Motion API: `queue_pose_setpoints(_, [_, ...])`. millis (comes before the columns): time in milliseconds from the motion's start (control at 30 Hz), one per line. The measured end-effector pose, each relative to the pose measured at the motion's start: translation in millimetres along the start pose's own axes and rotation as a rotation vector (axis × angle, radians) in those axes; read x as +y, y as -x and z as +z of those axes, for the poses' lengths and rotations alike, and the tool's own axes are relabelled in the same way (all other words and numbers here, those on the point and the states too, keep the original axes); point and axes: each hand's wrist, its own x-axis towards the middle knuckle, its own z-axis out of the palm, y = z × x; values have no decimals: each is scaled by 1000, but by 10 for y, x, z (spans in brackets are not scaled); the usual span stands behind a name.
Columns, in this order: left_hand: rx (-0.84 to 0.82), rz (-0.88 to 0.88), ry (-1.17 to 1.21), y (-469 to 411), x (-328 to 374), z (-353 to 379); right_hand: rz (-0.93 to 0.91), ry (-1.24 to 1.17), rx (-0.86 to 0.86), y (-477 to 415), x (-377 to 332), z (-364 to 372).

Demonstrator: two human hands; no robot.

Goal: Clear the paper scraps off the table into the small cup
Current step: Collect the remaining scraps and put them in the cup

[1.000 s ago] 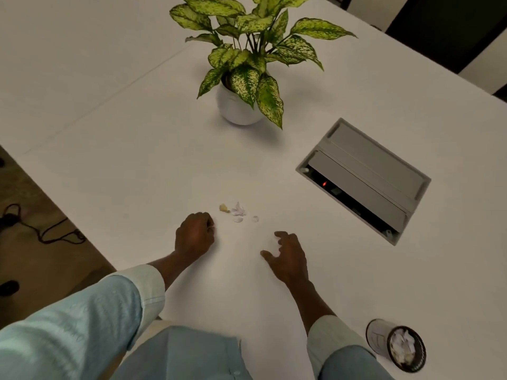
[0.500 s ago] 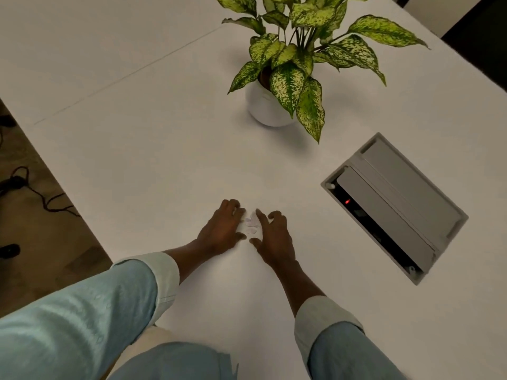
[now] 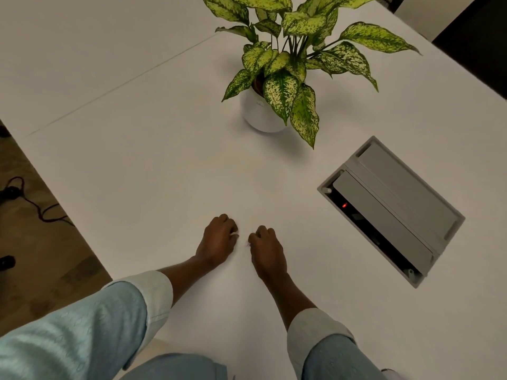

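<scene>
Both hands rest side by side on the white table [image 3: 137,160], close to its near edge, knuckles up and a narrow strip of bare tabletop between them. On the left hand [image 3: 218,241] the fingers are curled under, and a small white paper scrap [image 3: 234,235] shows at their tips, pinched on the side facing the other hand. On the right hand [image 3: 267,249] the fingers are curled under too; whether they hold anything cannot be told, since the palm faces down and hides it. That one pale bit at the left fingertips is the only scrap visible, and it sits just beside the right hand's knuckles without touching them. Light blue sleeves [image 3: 82,325] cover both forearms. Farther back stands a potted plant [image 3: 258,113] in a white pot, and to the right, well apart from the hands, a grey socket box [image 3: 392,207] is set into the tabletop with a red light [image 3: 344,205] glowing inside.
</scene>
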Motion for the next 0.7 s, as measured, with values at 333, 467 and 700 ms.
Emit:
queue_pose_setpoints(333, [-115,-519,660,434,334,-23,555,-542,117,866,225,-177])
queue_pose_setpoints(467, [-245,-639,935,705,513,61,605,-645,216,1357,228,-426])
queue_pose_setpoints(700, [-542,-874,1258,1107,972,213,394,-578,257,1732,-136,-676])
